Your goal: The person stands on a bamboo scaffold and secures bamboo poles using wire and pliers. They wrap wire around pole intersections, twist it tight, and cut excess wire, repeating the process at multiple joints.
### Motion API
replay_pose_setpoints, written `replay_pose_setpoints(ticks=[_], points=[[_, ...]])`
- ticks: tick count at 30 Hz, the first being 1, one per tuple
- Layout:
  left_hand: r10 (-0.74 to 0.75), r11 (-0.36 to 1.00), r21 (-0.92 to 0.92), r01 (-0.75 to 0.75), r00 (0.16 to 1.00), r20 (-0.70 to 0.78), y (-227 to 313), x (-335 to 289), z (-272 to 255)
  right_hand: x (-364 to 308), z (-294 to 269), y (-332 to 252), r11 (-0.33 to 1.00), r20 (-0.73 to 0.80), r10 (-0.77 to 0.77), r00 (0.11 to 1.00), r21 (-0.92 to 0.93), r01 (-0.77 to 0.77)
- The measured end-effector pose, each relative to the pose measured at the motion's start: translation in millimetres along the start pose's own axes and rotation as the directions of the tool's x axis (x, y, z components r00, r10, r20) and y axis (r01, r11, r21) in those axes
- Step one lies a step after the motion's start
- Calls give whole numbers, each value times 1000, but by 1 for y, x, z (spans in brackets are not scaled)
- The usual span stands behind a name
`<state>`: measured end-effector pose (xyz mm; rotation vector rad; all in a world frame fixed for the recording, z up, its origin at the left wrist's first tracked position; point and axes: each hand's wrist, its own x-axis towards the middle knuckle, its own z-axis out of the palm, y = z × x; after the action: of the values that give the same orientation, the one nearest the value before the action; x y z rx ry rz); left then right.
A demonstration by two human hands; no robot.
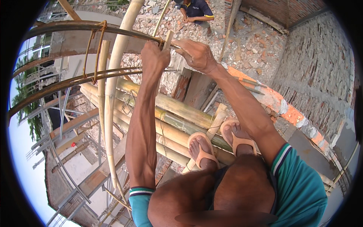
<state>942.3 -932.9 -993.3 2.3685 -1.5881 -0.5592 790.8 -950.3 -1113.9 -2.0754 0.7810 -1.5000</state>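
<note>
My left hand (155, 56) is closed in a fist at the end of a bundle of rusty steel bars (75, 25); what lies inside its fingers is hidden. Close on its right, my right hand (199, 56) is closed with thumb and fingers around the tip of a steel bar. Between the hands a flat wooden stick (168, 40) stands up, with tie wire (161, 41) wound near it. Rusty square stirrups (99, 51) link the upper bars to the lower bars (109, 72).
My sandalled feet (204, 151) rest on several bamboo poles (170, 130) lashed together. An upright bamboo pole (113, 75) crosses left of my arm. Far below, a person (194, 13) is amid brick rubble (242, 45). A rough brick wall (314, 75) rises at right.
</note>
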Motion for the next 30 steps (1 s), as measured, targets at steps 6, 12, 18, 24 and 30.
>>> replay_pose_setpoints(ticks=[6, 12, 18, 24, 30], points=[[-52, 992, -118, 53, 999, 11, 1, 2, -1, -7, 1, -1, 999, -16, -36, 999, -37, 35], [-98, 991, -84, 100, 995, 24, 0, 2, -1, -9, 29, -3, 970, -150, 141, 979, 218, -106], [-79, 988, -129, 81, 997, 17, -12, 10, 6, -10, 41, -8, 939, -201, 202, 959, 318, -131], [-110, 988, -103, 114, 993, 44, -19, 14, 9, -3, 29, 4, 996, -146, 26, 989, 90, -13], [-74, 986, -150, 77, 997, 26, -9, 9, 5, 4, 26, -7, 995, -79, 102, 992, 4, -102]])
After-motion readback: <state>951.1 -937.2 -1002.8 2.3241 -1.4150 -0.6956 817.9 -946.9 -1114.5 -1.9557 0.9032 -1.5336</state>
